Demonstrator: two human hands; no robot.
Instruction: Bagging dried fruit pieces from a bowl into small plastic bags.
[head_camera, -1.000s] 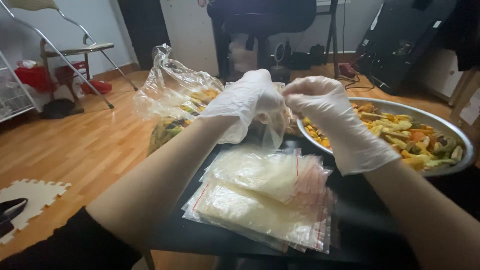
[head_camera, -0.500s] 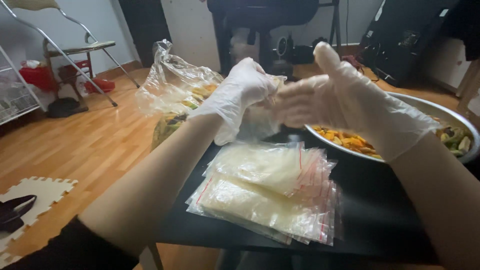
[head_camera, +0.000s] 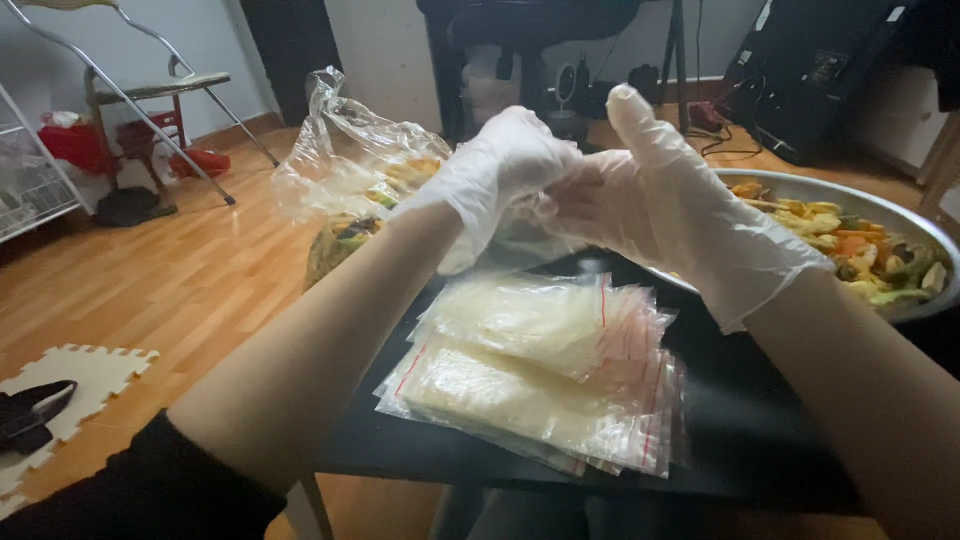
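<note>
**Both gloved hands on one small clear bag**

My left hand (head_camera: 505, 165), in a thin white glove, is curled shut around the top of a small clear bag (head_camera: 535, 235), pinching its crumpled plastic between the fingers. My right hand (head_camera: 665, 205), gloved the same way, is pressed up against it with the thumb raised; its fingers meet the same bag, though I cannot tell whether they grip it or only touch it. The bag hangs in the air between my hands, above the black surface (head_camera: 740, 420).

Just below lies a stack of clear zip bags (head_camera: 540, 375) with red seal lines, fanned a little. To my right sits a wide metal bowl (head_camera: 915, 235) of mixed dried fruit chips (head_camera: 860, 250). Beyond my left hand a large open plastic bag (head_camera: 345, 165) holds more of the same chips. A folding chair (head_camera: 150, 85) stands on the wooden floor (head_camera: 150, 280).
</note>
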